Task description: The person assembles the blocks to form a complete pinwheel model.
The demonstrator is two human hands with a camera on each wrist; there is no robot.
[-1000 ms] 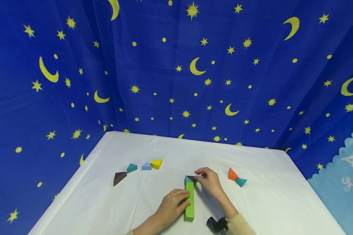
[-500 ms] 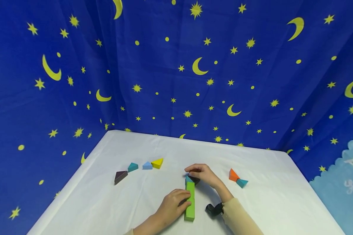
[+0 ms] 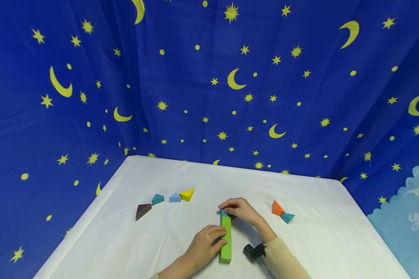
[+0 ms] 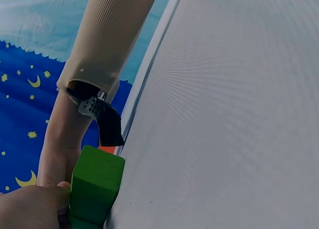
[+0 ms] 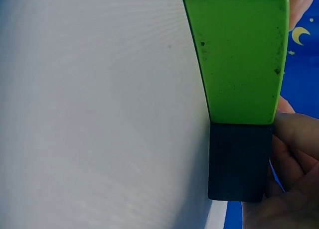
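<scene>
Green blocks (image 3: 225, 244) form a straight row on the table, with a seam between them. My left hand (image 3: 203, 245) holds the row from its left side, fingertips and thumb on the green block. At the far end, a teal triangular block (image 3: 224, 214) sits against the row with a dark triangular block (image 3: 232, 217) beside it. Curled over these two is my right hand (image 3: 241, 210), which partly hides them. In the right wrist view, a dark block face (image 5: 240, 162) meets the green block's end, and the thumb lies close by.
Left of the row lie a dark triangle (image 3: 143, 211), a teal one (image 3: 158, 199), a light blue one (image 3: 175, 197) and a yellow one (image 3: 186, 194). Orange (image 3: 277, 208) and teal (image 3: 287, 217) triangles lie to the right. A black device (image 3: 254, 252) hangs at the right cuff.
My right hand has moved left and over the teal and dark triangular blocks, now covering most of the dark one. The left hand has stayed on the green row.
</scene>
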